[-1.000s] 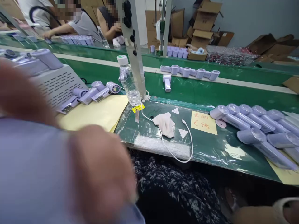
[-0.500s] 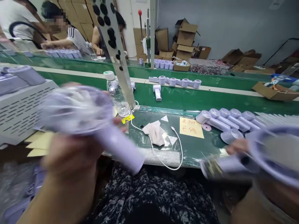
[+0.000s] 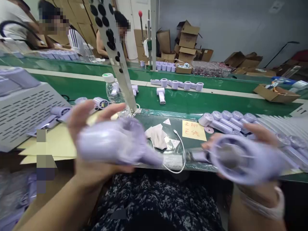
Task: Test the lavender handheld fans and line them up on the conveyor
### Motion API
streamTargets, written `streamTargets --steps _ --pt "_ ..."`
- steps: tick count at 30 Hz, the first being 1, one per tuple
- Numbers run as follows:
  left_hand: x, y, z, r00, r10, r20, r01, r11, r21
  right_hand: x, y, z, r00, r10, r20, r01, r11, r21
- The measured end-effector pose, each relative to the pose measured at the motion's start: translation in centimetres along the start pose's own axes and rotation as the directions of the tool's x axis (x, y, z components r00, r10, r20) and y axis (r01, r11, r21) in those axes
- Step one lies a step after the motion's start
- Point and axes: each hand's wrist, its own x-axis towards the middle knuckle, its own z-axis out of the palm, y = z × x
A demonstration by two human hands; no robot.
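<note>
My left hand (image 3: 89, 171) is wrapped round a lavender hair-dryer-shaped housing (image 3: 106, 142), blurred by motion, with its handle pointing right. In my right hand (image 3: 263, 134) is a second lavender housing (image 3: 262, 162). Its open round end, with an inner ring and spokes, faces left toward me, and a handle with a dark, partly clear end juts left. Both housings are held above the near edge of the dark green bench. Between them on the bench lie a pale cloth (image 3: 157, 137), a white cable (image 3: 184, 154) and a bubble-wrap strip (image 3: 173, 161).
Wrapped lavender units (image 3: 221, 123) lie in a row at the right, beside a yellow note (image 3: 193, 130). A clear bottle (image 3: 112, 89) stands by a slanted metal post (image 3: 117, 54). Left are yellow sheets (image 3: 60, 141) and a slotted grey box (image 3: 31, 112). Co-workers sit across the green line.
Both housings have turned in my hands. The right one has moved left and now shows its ringed end; the left one has shifted right and lower. The view has swung slightly.
</note>
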Motion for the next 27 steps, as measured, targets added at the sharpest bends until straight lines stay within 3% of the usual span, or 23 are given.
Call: streamTargets --steps 3,5,8,12,15,21,27 --pt "-0.5 -1.0 2.3 0.961 0.187 0.202 -0.212 0.971 0.109 -0.9 1.9 2.9 0.996 0.07 0.06 -0.058 0.982 -0.182" --pt "-1.5 -2.1 3.3 0.915 0.223 0.336 -0.268 0.959 0.093 -1.3 2.7 4.1 0.992 0.039 0.122 -0.015 0.982 -0.19" --pt "-2.8 -3.7 3.9 0.884 0.297 0.36 -0.309 0.951 -0.025 -1.5 3.3 4.9 0.981 -0.099 0.165 0.125 0.979 -0.159" --pt "-3.1 -4.6 3.8 0.843 0.377 0.384 -0.404 0.915 -0.012 -1.4 3.4 5.1 0.96 -0.211 0.186 0.251 0.94 -0.231" --pt "-2.6 -4.3 3.6 0.854 0.358 0.377 -0.374 0.927 -0.031 -1.4 3.2 5.2 0.956 -0.228 0.183 0.269 0.931 -0.246" --pt "-2.3 -3.3 3.8 0.885 0.286 0.368 -0.302 0.953 -0.013 -1.4 2.6 5.1 0.969 -0.1 0.226 0.15 0.964 -0.221" --pt "-2.6 -3.4 3.8 0.9 0.214 0.379 -0.22 0.975 -0.028 -2.0 2.8 4.6 0.973 -0.052 0.226 0.118 0.95 -0.29"
